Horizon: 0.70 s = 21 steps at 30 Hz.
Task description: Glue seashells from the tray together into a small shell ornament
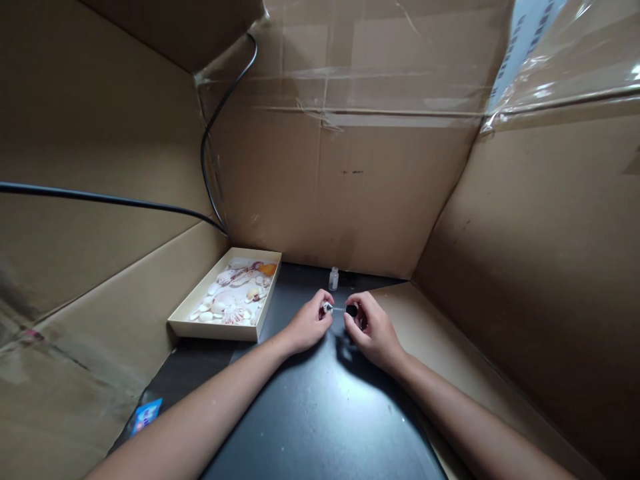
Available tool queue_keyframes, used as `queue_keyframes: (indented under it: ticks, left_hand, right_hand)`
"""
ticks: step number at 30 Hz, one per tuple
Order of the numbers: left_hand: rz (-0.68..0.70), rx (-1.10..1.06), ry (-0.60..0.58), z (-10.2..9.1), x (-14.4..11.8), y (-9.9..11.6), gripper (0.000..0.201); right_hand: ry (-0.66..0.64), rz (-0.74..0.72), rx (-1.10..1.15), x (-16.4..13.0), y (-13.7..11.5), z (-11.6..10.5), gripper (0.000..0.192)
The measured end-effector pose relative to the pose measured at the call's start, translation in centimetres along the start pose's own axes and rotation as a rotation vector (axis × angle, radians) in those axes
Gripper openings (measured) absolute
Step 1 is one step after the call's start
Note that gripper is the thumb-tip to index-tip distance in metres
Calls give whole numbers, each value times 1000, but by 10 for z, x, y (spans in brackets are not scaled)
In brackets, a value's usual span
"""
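Note:
Over the dark table, my left hand (311, 323) is closed around a small whitish bottle (328, 307), mostly hidden by the fingers. My right hand (373, 327) pinches a round black cap (351, 311) between thumb and fingers. A thin pale stem (339, 309) spans the gap from the cap to the bottle's mouth; whether its tip is inside, I cannot tell. Just beyond both hands stands a small clear glass vial (333, 279), upright and touched by neither.
A shallow cream box (215, 331) with several seashells (235, 293) lies to the left. A blue packet (146, 416) sits by my left forearm. Cardboard walls (350, 193) enclose the dark table (320, 420). A black cable (115, 198) crosses the left wall.

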<state>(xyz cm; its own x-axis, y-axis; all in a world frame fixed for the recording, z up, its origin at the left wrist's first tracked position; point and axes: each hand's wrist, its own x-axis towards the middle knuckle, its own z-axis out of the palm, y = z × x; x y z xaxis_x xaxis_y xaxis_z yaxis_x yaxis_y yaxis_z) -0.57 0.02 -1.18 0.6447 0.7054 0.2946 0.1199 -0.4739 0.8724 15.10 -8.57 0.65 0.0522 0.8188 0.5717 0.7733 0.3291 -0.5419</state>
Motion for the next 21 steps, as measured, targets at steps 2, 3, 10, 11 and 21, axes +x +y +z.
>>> queue_keyframes:
  ticks: [2, 3, 10, 11, 21]
  left_hand:
    - [-2, 6, -1, -1, 0, 2, 14]
    - [-5, 7, -3, -1, 0, 3, 14]
    - [-15, -9, 1, -2, -1, 6, 11]
    - [-17, -11, 2, -2, -1, 6, 11]
    - [-33, -27, 4, -1, -1, 6, 14]
  right_hand:
    - [15, 8, -13, 0, 0, 0, 14]
    - [23, 11, -11, -1, -1, 0, 14]
    - [24, 32, -51, 0, -1, 0, 16]
    - [30, 40, -42, 0, -1, 0, 17]
    - [46, 34, -33, 0, -2, 0, 14]
